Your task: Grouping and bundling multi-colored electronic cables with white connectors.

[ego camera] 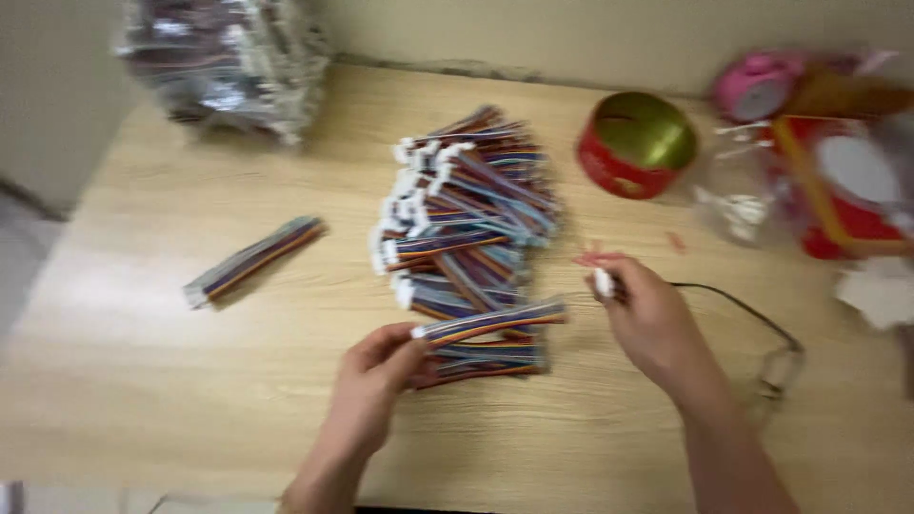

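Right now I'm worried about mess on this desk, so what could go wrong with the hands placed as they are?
The left hand pinches only one end of a ribbon cable bundle, so the free end could sag or slip. The pile of cable bundles lies loosely stacked beside it; a nudge might scatter it. The right hand, holding a small white piece, sits near a thin black cord and could snag it.
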